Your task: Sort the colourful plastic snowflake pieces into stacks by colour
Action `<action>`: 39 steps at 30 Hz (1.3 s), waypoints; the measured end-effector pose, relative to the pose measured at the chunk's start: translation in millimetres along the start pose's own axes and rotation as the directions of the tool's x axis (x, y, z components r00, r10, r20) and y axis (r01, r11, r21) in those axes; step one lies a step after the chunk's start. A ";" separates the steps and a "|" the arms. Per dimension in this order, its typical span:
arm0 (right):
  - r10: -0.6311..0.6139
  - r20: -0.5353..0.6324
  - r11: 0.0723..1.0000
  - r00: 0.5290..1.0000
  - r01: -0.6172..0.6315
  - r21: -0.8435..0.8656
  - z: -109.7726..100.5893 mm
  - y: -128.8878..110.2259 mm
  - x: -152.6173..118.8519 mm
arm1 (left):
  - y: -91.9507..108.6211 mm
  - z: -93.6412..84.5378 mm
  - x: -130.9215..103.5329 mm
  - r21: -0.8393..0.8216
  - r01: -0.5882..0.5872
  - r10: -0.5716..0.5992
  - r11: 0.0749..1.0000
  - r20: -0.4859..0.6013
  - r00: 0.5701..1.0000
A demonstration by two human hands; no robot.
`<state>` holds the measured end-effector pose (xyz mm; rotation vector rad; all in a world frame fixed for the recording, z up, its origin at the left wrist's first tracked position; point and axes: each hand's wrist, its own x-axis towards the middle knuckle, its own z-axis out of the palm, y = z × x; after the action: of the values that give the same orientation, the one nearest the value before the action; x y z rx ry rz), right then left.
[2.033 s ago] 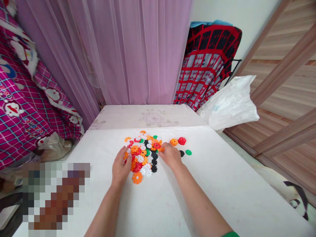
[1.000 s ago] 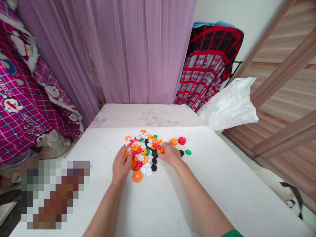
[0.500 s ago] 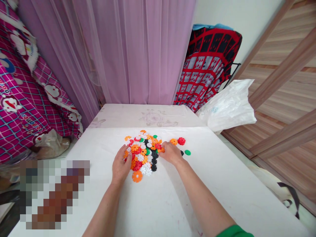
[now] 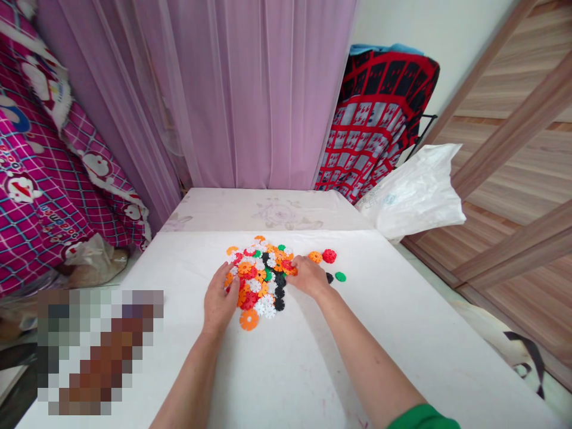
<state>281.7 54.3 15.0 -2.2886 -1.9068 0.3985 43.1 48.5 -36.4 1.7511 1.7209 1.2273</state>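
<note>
A pile of flower-edged plastic discs (image 4: 254, 285) in orange, red, white, black and green lies on the white-covered table (image 4: 277, 369). My left hand (image 4: 220, 298) rests at the pile's left edge, thumb and fingers apart, holding nothing. At the right edge my right hand (image 4: 308, 275) has its fingertips closed on a red or orange disc (image 4: 292, 270), partly hidden by the fingers. Below the pile sits a larger orange disc (image 4: 249, 320).
Right of my right hand lie a few loose discs: orange (image 4: 315, 257), red (image 4: 329, 256), green (image 4: 340, 277) and black. A white plastic bag (image 4: 413, 193) hangs by the table's right back corner. Purple curtains (image 4: 250, 95) hang behind.
</note>
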 end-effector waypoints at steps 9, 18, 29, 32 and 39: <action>0.009 0.026 0.999 1.000 -0.010 0.047 -4.9 -0.7 3.6 | -0.4 0.7 0.1 -0.005 0.017 -0.018 1.000 -0.007 1.000; 0.003 0.013 1.000 1.000 -0.003 -0.010 -2.6 -6.3 4.7 | 1.2 0.2 0.0 -0.002 0.025 -0.025 1.000 0.001 1.000; -0.002 0.128 0.956 0.992 0.040 -0.291 -46.3 -5.8 -3.9 | 0.0 1.3 -0.3 -0.008 0.028 -0.028 1.000 0.002 1.000; 0.016 0.162 0.939 0.987 0.041 -0.343 -59.8 3.2 -3.0 | 0.3 1.2 -0.4 -0.015 0.034 -0.034 0.999 0.000 0.999; 0.148 -0.031 0.974 0.989 -0.151 -0.168 -67.4 48.8 13.0 | 1.2 -0.1 -0.5 -0.023 0.019 -0.019 1.000 -0.010 1.000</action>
<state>349.2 62.1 64.7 -2.5448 -1.8312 0.2381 43.8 47.8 -35.5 1.7149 1.7185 1.2452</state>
